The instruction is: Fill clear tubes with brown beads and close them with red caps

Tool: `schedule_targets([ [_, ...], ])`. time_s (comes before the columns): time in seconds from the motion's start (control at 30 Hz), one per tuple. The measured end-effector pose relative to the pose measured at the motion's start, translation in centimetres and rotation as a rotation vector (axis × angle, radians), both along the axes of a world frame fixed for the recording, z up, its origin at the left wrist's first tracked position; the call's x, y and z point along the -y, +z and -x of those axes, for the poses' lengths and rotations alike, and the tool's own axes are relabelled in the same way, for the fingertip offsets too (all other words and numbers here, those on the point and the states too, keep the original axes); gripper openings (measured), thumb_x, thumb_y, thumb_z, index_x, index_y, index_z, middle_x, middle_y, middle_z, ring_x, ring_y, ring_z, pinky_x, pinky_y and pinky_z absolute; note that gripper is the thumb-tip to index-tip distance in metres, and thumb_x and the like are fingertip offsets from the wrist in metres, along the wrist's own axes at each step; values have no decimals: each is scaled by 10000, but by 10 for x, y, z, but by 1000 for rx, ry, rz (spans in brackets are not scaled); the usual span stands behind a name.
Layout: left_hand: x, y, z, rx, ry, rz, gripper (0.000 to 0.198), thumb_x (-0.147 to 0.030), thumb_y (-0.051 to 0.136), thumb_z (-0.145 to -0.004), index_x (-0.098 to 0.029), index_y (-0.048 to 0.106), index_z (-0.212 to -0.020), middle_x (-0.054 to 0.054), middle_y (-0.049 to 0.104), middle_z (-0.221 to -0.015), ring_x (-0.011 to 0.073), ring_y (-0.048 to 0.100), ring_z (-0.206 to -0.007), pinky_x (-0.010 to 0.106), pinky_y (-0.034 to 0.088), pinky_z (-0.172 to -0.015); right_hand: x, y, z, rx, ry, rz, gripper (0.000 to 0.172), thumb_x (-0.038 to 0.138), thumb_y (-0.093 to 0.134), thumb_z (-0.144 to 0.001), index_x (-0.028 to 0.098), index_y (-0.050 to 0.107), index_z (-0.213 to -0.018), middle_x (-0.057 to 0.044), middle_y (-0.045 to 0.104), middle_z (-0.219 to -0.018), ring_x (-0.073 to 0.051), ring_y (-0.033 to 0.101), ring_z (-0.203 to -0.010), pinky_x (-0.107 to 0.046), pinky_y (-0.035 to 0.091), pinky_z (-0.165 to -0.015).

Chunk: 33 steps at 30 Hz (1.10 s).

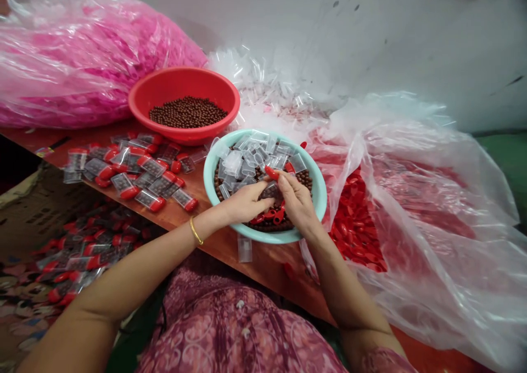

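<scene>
Far left, a heap of red-capped containers (138, 172) lies on the table (275, 268), the nearest at its edge; a nudge from the left forearm (144, 274) could knock some off. Behind it, a red basin (142, 104) holds brown beads (187, 112). At centre, a pale blue basin (320, 197) holds more beads, loose clear boxes (255, 149) and red parts (270, 215). Over it, the left hand (245, 201) is half curled, thumb out; whether it grips the partly hidden clear container (270, 190) between the hands, I cannot tell. The right hand (297, 200) pinches a red cap (272, 173) above the basin. Tilting the container could spill any contents; a slack pinch could drop the cap. At right, an open plastic bag (448, 197) sags near the right forearm (346, 285); a snag could scatter its red pieces (354, 224).
</scene>
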<state>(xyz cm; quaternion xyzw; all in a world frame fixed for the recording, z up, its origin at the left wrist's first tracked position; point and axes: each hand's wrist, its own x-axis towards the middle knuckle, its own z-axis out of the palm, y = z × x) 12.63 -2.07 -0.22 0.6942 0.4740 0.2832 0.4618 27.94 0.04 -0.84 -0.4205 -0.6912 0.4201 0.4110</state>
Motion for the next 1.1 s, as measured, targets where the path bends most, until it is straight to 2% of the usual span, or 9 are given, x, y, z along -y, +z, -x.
schedule_targets([
  [0.13, 1, 1, 0, -55, -12, -17, 132, -251, 479, -819, -139, 533, -862, 36, 622, -852, 171, 560, -780, 310, 463, -747, -2, 1, -11, -186, 171, 279, 436, 381, 478, -816, 233, 598, -1207, -10, 573, -1337, -227, 480, -1281, -417, 337, -1113],
  [0.2, 1, 1, 0, -30, -24, -32, 108, -257, 486, -812, -151, 510, -816, 14, 597, -805, 150, 534, -738, 278, 443, -698, 0, 1, -11, -186, 196, 318, 485, 365, 447, -811, 225, 555, -1263, -17, 530, -1384, -233, 442, -1316, -437, 307, -1133],
  [0.43, 0, -4, 1, -72, 74, -46, 115, -184, 491, -747, -167, 441, -644, -28, 499, -638, 111, 437, -607, 236, 354, -572, 23, -9, 4, 107, 114, 2, 634, 406, 439, -873, 193, 302, -1455, -43, 273, -1547, -197, 213, -1435, -406, 137, -1200],
  [0.5, 1, -2, 0, -41, 74, -24, 113, -211, 506, -750, -166, 458, -658, -25, 512, -640, 115, 445, -601, 241, 356, -581, 20, -7, 0, 82, 136, 15, 619, 476, 433, -879, 215, 343, -1434, -40, 303, -1535, -215, 245, -1424, -425, 175, -1191],
  [0.63, 2, 4, -4, 117, -41, 79, 214, -342, 496, -818, -169, 479, -692, -26, 531, -596, 110, 469, -550, 234, 361, -561, -5, 8, -6, -59, 230, 113, 560, 598, 320, -898, 273, 483, -1324, -44, 537, -1365, -237, 475, -1280, -465, 362, -1091],
  [0.8, 4, 5, -3, 201, -94, 198, 199, -352, 506, -834, -164, 488, -772, -47, 511, -531, 77, 417, -440, 205, 328, -468, -32, 26, -1, 99, 349, -123, 449, 562, 413, -885, 224, 655, -1053, -52, 692, -1074, -212, 627, -1041, -397, 468, -956],
  [0.9, 4, 1, 0, 260, -46, 218, 206, -347, 495, -841, -161, 467, -758, -50, 492, -539, 57, 369, -401, 192, 294, -423, -32, 30, -7, 311, 197, -465, 382, 519, 472, -871, 192, 663, -919, -77, 709, -916, -219, 650, -902, -385, 494, -856],
  [1.0, 1, -3, 1, 333, 11, 166, 236, -378, 464, -860, -162, 457, -765, -48, 485, -568, 60, 385, -424, 193, 312, -436, -21, 25, -16, 468, 51, -699, 391, 536, 598, -783, 185, 634, -950, -103, 699, -895, -250, 644, -871, -396, 498, -810],
  [1.1, 0, -6, 1, 297, 85, 68, 214, -357, 473, -855, -154, 488, -789, -38, 493, -611, 85, 443, -532, 207, 367, -523, -5, 12, -16, 583, 12, -706, 570, 578, 647, -713, 162, 579, -1096, -145, 684, -980, -287, 639, -910, -422, 501, -814],
])
